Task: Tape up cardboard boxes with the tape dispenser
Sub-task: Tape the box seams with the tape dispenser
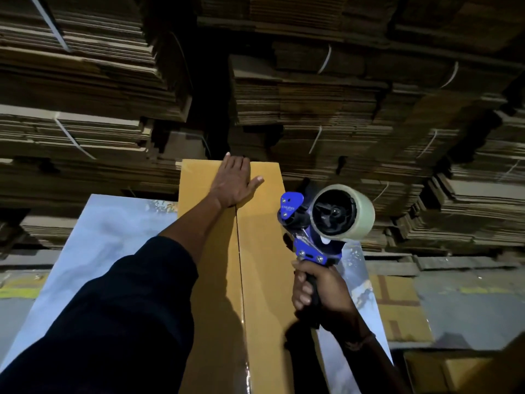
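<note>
I have the left hand [237,182] laid flat, fingers straight, on the far end of the long cardboard box [264,280], which lies on the pale table [108,231]. My right hand [318,291] is curled round the grip of the blue tape dispenser [321,226], held just off the box's right side. The box looks light and stiff; its centre seam seems glossy near me, possibly taped already.

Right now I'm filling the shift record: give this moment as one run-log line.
left hand: flat on cardboard box far end | right hand: grips tape dispenser, raised off box | centre seam: far part untaped
</note>
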Motion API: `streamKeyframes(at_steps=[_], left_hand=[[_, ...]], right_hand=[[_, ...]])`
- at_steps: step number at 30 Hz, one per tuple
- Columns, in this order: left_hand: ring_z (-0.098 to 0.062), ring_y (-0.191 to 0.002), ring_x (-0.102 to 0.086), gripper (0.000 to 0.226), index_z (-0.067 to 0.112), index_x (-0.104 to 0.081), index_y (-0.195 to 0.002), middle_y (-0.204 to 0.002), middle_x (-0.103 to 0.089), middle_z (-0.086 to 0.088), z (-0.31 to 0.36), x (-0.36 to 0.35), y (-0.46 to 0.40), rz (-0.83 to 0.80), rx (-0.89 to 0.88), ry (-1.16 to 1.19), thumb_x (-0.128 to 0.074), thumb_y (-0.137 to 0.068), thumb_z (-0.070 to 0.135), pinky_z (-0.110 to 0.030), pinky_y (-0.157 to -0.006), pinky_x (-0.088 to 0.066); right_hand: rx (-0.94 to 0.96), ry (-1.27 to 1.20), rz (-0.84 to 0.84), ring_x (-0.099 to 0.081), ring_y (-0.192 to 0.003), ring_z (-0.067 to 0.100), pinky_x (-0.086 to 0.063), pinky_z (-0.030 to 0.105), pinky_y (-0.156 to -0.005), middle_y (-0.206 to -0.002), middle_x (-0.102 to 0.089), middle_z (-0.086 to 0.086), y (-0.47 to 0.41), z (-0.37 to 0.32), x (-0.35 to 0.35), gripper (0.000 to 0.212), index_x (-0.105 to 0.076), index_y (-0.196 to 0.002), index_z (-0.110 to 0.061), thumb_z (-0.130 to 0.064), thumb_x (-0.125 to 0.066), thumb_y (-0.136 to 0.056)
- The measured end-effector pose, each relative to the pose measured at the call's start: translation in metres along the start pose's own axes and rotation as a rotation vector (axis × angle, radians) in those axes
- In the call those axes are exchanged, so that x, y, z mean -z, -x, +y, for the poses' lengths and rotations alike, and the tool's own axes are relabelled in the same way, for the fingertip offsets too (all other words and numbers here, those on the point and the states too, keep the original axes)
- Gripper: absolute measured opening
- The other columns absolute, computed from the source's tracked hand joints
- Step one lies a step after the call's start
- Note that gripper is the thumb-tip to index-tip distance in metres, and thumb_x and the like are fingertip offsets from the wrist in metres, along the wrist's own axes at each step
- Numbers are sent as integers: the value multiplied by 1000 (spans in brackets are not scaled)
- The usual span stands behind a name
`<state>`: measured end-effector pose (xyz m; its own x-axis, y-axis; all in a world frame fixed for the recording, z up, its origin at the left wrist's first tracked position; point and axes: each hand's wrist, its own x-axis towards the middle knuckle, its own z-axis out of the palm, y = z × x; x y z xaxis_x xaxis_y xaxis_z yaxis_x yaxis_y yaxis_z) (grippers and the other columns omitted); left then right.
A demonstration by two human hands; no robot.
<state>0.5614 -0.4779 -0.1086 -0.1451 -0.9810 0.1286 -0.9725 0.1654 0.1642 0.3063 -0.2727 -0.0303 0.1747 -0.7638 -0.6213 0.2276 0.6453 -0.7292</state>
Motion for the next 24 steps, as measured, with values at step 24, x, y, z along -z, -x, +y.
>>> streamKeyframes(at_steps=[24], left_hand=[[-40, -159, 10, 124, 24, -10, -165, -171, -12, -7, 212, -11, 33, -280, 181, -36, -51, -69, 92, -86, -105, 9]], right_hand=[[68, 79, -41, -30, -37, 20, -30, 28, -45, -49, -29, 5, 6, -77, 103, 36, -49, -60, -10, -13, -60, -95]])
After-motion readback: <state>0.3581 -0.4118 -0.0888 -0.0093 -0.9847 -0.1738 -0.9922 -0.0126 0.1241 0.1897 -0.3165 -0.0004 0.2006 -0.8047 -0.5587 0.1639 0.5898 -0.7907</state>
